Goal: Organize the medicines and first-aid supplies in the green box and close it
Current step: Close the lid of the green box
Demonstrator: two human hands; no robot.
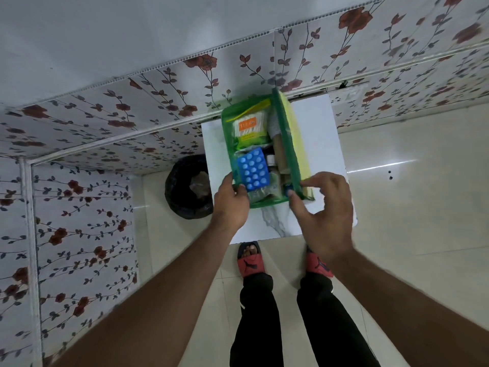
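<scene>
The green box (264, 152) sits on a white table (322, 144), packed with a blue blister pack (253, 169) and cotton swabs (250, 127). Its lid (287, 144) stands half-raised. The right hand (324, 205) pinches the lid's near corner, likely to close it; the left hand (231, 201) steadies the box's corner.

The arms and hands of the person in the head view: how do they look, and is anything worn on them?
Both forearms are bare, with no sleeves in view. The left hand and the right hand have no gloves, and I see no rings, watch or bracelets. Lower down, the person wears black trousers and red and black sandals.
</scene>
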